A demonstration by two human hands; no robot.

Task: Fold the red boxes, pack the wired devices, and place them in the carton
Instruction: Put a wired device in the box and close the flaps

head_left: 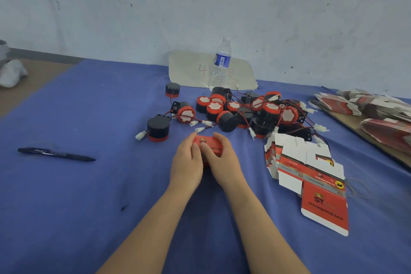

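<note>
Left grip (pixel 186 162), right grip (pixel 220 160) curl round red box (pixel 209 143) — palms down.

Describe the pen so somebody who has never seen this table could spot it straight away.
Start from the blue cloth, then go left of the left hand that grips the red box, away from the heap of wired devices. The pen lies flat there by itself: dark, long and thin, unlike the round red-and-black devices.
</note>
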